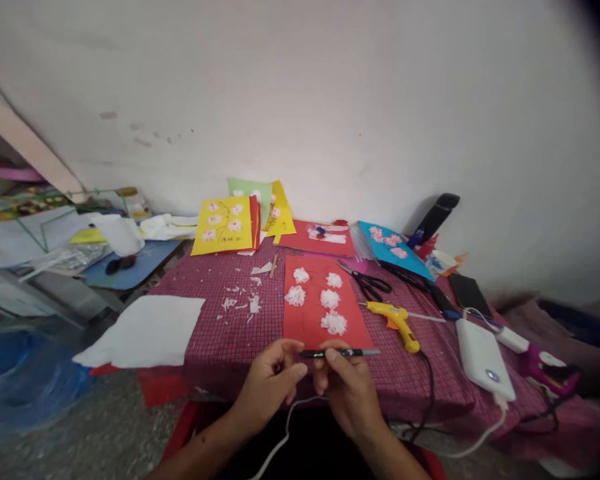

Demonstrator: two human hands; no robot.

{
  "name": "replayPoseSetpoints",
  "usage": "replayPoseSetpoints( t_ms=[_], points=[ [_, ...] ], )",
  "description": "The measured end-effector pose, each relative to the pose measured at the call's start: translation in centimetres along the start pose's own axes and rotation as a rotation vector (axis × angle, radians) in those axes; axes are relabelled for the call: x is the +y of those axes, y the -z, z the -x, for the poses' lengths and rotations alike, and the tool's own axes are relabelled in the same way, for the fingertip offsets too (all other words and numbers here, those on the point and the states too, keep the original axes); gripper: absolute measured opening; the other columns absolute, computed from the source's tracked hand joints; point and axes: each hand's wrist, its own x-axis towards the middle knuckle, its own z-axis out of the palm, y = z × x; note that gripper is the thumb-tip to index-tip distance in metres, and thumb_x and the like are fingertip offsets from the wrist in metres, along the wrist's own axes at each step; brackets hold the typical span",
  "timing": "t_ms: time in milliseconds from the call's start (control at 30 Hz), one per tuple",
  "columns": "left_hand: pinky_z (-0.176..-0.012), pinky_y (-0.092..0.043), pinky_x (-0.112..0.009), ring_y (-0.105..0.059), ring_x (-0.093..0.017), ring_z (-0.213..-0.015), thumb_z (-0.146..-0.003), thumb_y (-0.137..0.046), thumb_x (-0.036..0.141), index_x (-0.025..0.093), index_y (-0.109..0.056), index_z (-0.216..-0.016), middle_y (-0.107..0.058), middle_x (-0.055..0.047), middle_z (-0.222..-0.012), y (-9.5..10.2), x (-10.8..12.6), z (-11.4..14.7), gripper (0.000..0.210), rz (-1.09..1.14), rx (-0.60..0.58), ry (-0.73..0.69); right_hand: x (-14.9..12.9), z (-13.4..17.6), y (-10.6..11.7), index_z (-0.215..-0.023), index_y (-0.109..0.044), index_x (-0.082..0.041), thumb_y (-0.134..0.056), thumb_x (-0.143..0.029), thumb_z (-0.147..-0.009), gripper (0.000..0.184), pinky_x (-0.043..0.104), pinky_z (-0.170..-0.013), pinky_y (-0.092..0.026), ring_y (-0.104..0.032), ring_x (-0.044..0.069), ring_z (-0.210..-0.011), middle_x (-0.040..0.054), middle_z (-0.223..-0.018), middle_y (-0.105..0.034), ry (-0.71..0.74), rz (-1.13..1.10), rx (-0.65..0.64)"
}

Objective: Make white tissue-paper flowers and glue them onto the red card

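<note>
A black pen with a grey end lies level between my two hands, above the near edge of the red sheet. My right hand pinches its middle between thumb and fingers. At the pen's left end, my left hand is curled with its thumb and index finger closing on the tip. Several white crumpled-paper flowers sit on the red sheet, with faint thin lines drawn among them.
Right of the sheet are black-handled scissors, a yellow glue gun and a white power bank with its cable. White paper scraps and a white sheet lie left. Yellow flower cards stand at the wall.
</note>
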Motion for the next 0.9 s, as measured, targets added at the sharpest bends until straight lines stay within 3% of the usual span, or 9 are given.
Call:
replayPoseSetpoints(
  t_ms=[200, 400, 467, 533, 600, 667, 733, 900],
  points=[
    [-0.046, -0.041, -0.02, -0.04, -0.005, -0.052, -0.078, -0.07, 0.024, 0.019, -0.057, -0.104, -0.049, 0.006, -0.078, 0.8, 1.0, 0.4, 0.03, 0.387, -0.048, 0.174, -0.7, -2.2, 0.5, -0.091, -0.075, -0.02, -0.083, -0.034, -0.076, 0.022, 0.022, -0.045, -0.046, -0.057, 0.01, -0.051, 0.0018, -0.075, -0.073, 0.055, 0.094, 0.159],
    [-0.049, -0.046, -0.023, -0.046, -0.007, -0.055, -0.085, -0.058, 0.025, 0.017, -0.055, -0.1, -0.057, 0.0, -0.086, 1.7, 1.1, 0.2, 0.017, 0.419, -0.102, 0.19, -0.5, -2.7, 0.3, -0.093, -0.075, -0.019, -0.086, -0.028, -0.07, 0.026, 0.021, -0.047, -0.046, -0.059, 0.011, -0.053, 0.0024, -0.075, -0.074, 0.011, 0.122, 0.181],
    [-0.053, -0.049, -0.027, -0.049, -0.008, -0.056, -0.092, -0.051, 0.027, 0.017, -0.055, -0.103, -0.059, -0.002, -0.09, 2.1, 0.8, 0.2, 0.015, 0.278, -0.134, 0.128, -0.3, -2.7, 0.3, -0.091, -0.074, -0.019, -0.086, -0.029, -0.071, 0.025, 0.021, -0.045, -0.045, -0.058, 0.01, -0.051, 0.002, -0.074, -0.074, 0.011, 0.143, 0.179],
    [-0.063, -0.054, -0.031, -0.057, -0.011, -0.063, -0.097, -0.043, 0.024, 0.017, -0.056, -0.106, -0.063, -0.005, -0.096, 2.6, 0.6, 0.3, 0.018, -0.014, -0.135, -0.022, -0.1, -2.9, 0.5, -0.085, -0.072, -0.019, -0.085, -0.033, -0.073, 0.023, 0.021, -0.042, -0.043, -0.055, 0.01, -0.048, 0.001, -0.071, -0.072, 0.029, 0.178, 0.184],
    [-0.082, -0.055, -0.038, -0.065, -0.018, -0.086, -0.098, -0.039, 0.017, 0.018, -0.058, -0.114, -0.066, -0.009, -0.108, 3.2, 0.4, 0.3, 0.026, -0.373, -0.124, -0.262, -0.2, -3.4, 1.0, -0.081, -0.07, -0.018, -0.084, -0.036, -0.075, 0.024, 0.021, -0.04, -0.04, -0.052, 0.009, -0.045, -0.0004, -0.065, -0.068, 0.095, 0.245, 0.207],
    [-0.101, -0.049, -0.044, -0.061, -0.023, -0.112, -0.094, -0.039, 0.009, 0.019, -0.058, -0.125, -0.065, -0.011, -0.123, 3.7, 0.3, 0.2, 0.037, -0.683, -0.145, -0.496, -0.6, -4.1, 1.8, -0.082, -0.069, -0.018, -0.084, -0.037, -0.074, 0.026, 0.021, -0.041, -0.038, -0.052, 0.009, -0.045, -0.0016, -0.062, -0.066, 0.205, 0.328, 0.242],
    [-0.11, -0.042, -0.047, -0.055, -0.025, -0.125, -0.092, -0.042, 0.006, 0.019, -0.057, -0.132, -0.062, -0.011, -0.135, 4.0, 0.0, 0.0, 0.045, -0.909, -0.194, -0.647, -1.5, -4.8, 2.5, -0.088, -0.07, -0.019, -0.085, -0.036, -0.073, 0.027, 0.021, -0.044, -0.039, -0.053, 0.01, -0.048, -0.0025, -0.062, -0.066, 0.302, 0.376, 0.275],
    [-0.117, -0.036, -0.049, -0.051, -0.026, -0.132, -0.092, -0.049, 0.011, 0.018, -0.059, -0.133, -0.061, -0.011, -0.14, 4.3, -0.8, -0.5, 0.043, -1.183, -0.24, -0.727, -2.8, -5.9, 3.2, -0.099, -0.073, -0.021, -0.076, -0.036, -0.082, 0.023, 0.028, -0.054, -0.046, -0.06, 0.016, -0.059, 0.0022, -0.076, -0.073, 0.381, 0.588, 0.205]
  ],
)
